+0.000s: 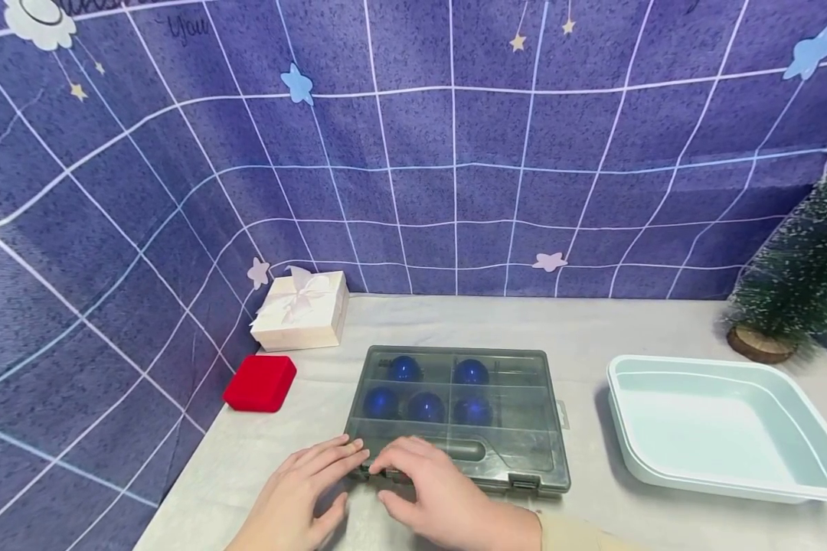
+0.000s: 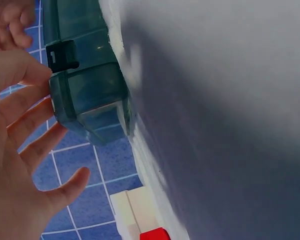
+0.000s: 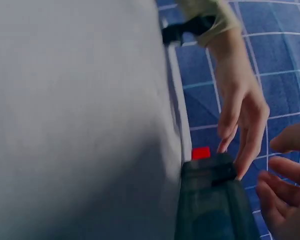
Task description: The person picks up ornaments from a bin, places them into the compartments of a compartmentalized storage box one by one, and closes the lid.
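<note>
A translucent grey-green divided case [image 1: 524, 375] lies flat with its lid down. Several shiny blue balls [image 1: 425, 408] show through the lid in the far compartments. At the case's front left corner, my left hand [image 1: 299, 490] has its fingers stretched out, fingertips right at the edge beside a dark latch [image 2: 63, 55]. My right hand [image 1: 437, 486] hovers by the same stretch of front edge, fingers loosely bent and holding nothing. Another latch [image 1: 524, 481] sits on the front edge further right. In the right wrist view both hands are near the case's end.
A pale blue plastic basin [image 1: 720, 490] stands at the right, with a small frosted tree [image 1: 799, 268] behind it. To the left are a red box [image 1: 260, 384] and a white gift box [image 1: 299, 310] with a bow. Blue gridded cloth [image 1: 420, 191] hangs behind the table.
</note>
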The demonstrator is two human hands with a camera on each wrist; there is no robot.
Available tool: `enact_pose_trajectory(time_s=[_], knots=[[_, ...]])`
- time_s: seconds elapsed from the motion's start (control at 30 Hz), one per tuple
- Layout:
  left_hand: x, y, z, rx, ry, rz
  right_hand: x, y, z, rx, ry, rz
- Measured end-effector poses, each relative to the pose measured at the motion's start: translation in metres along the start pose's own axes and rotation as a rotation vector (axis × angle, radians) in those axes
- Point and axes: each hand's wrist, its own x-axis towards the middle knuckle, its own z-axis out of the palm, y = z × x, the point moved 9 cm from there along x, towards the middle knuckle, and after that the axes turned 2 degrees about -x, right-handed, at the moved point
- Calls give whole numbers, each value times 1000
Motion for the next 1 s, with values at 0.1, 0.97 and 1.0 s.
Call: enact_pose_trajectory(time_s=[0.1,0.97,1.0], knots=[[0,0,0,-6,2,6,6,4,-2,-251,52,11],[5,-2,-3,-24,2,29,21,14,9,-632,71,113],[6,-1,-4,-20,2,34,22,14,9,-640,61,108]])
